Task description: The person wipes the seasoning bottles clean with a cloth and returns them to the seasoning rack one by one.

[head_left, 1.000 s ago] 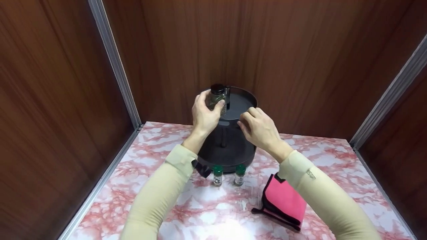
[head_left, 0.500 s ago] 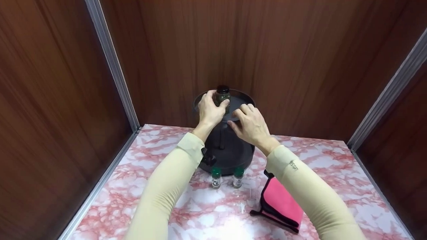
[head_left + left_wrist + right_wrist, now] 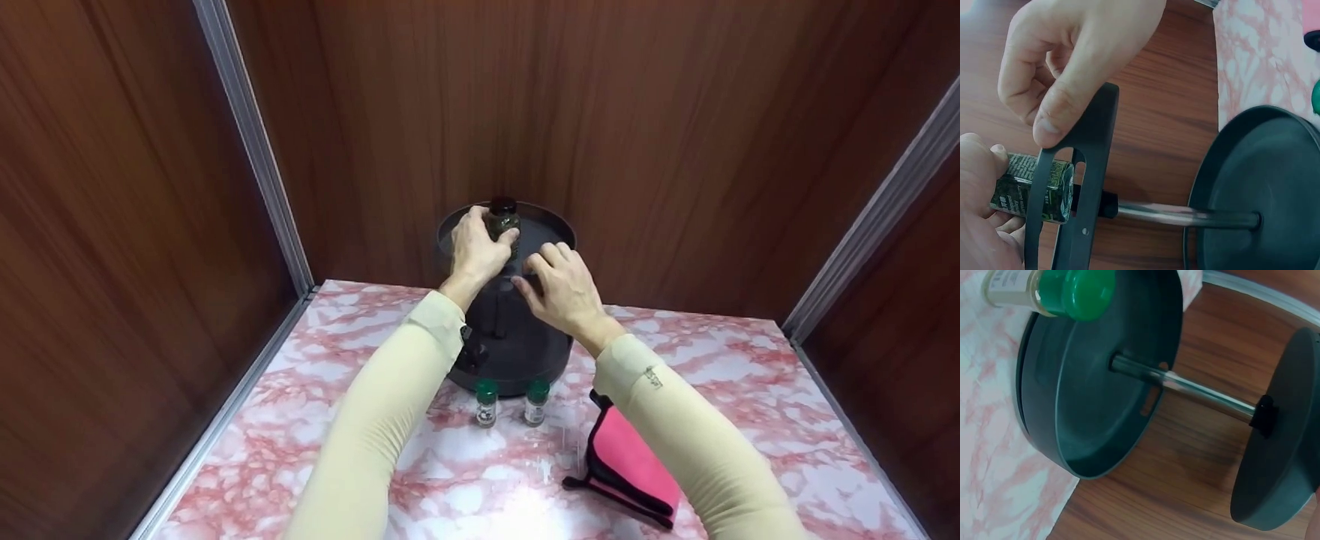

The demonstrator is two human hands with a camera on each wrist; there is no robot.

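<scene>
In the head view my left hand (image 3: 478, 244) grips a glass jar (image 3: 504, 219) with a black lid, held upright at the upper tray (image 3: 559, 217) of a black two-tier round rack. The left wrist view shows the labelled jar (image 3: 1013, 185) partly behind the tray's slotted rim (image 3: 1107, 118); whether its base touches the tray floor I cannot tell. My right hand (image 3: 562, 289) holds the upper tray's near rim, thumb on its edge and fingers curled over. The lower tray (image 3: 1086, 439) sits beneath, joined by a metal post (image 3: 1185, 385).
Two small green-capped shakers (image 3: 486, 405) stand on the marbled tabletop (image 3: 337, 330) before the rack. A pink item with black edging (image 3: 634, 461) lies beneath the right forearm. Wood-grain panels (image 3: 375, 135) enclose the back and sides.
My left hand has moved the jar slightly right and lower, toward the upper tray. My right hand has shifted left along the rim.
</scene>
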